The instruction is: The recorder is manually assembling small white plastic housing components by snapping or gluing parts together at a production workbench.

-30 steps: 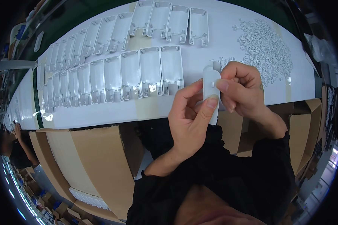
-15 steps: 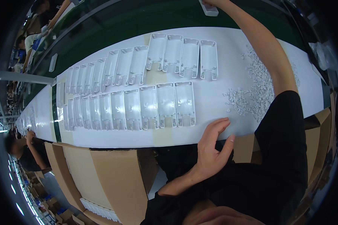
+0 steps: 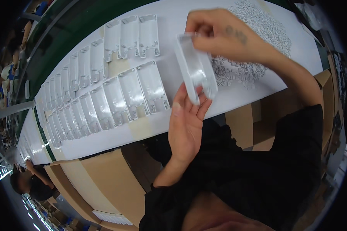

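A white plastic housing [image 3: 196, 69], a long open shell, is tilted over the worktable with its hollow side partly toward me. My right hand [image 3: 221, 34] pinches its upper end, thumb and fingers closed on the rim. From below, my left hand [image 3: 187, 129] holds the lower end, palm up, with the fingertips partly hidden behind the shell. Two rows of similar white housings lie to the left, the far row [image 3: 129, 36] and the near row [image 3: 133, 94], hollow sides up. A heap of small white plastic parts [image 3: 258, 34] spreads behind and right of my right hand.
White sheeting covers the worktable [image 3: 164, 125], and a green belt [image 3: 81, 27] runs beyond it. An open cardboard box [image 3: 104, 177] with white pieces inside stands below the front edge; another box [image 3: 239, 131] is at right. A co-worker [image 3: 31, 181] stands far left.
My right hand has come back from the far belt with a white housing. My left hand has risen to hold its lower end. The view has shifted, moving the rows leftward.
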A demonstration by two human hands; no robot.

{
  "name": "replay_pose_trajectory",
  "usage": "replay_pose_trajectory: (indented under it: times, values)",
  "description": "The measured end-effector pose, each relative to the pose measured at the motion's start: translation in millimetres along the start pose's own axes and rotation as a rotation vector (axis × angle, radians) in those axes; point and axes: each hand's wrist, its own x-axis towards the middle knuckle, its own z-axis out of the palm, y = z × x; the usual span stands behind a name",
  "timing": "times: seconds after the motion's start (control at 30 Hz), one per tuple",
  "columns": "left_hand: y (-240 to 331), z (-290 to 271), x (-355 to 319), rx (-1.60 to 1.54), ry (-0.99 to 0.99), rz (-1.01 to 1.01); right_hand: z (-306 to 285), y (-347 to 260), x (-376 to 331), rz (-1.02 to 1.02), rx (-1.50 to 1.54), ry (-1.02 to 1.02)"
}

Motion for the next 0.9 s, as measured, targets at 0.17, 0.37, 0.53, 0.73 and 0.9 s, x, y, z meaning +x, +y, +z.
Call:
replay_pose_trajectory:
  times: [0.17,0.37,0.53,0.73,0.9]
  values:
    - [7.1,5.7,-8.3,0.044,-0.042,-0.089,6.7,-24.2,-43.3,-0.067,-0.050,-0.217]
    - [2.5,-1.1,-26.0,0.219,0.089,-0.022,-5.9,44.3,-28.5,-0.378,-0.428,0.035]
    - [4.9,2.5,-26.3,0.220,0.145,-0.030,-1.2,46.8,-25.0,-0.490,-0.566,-0.090]
    - [6.5,1.1,-23.7,0.226,0.122,-0.050,-1.5,46.7,-19.8,-0.541,-0.632,-0.166]
    - [6.9,0.8,-24.2,0.228,0.119,-0.047,-1.0,43.4,-20.1,-0.442,-0.661,-0.093]
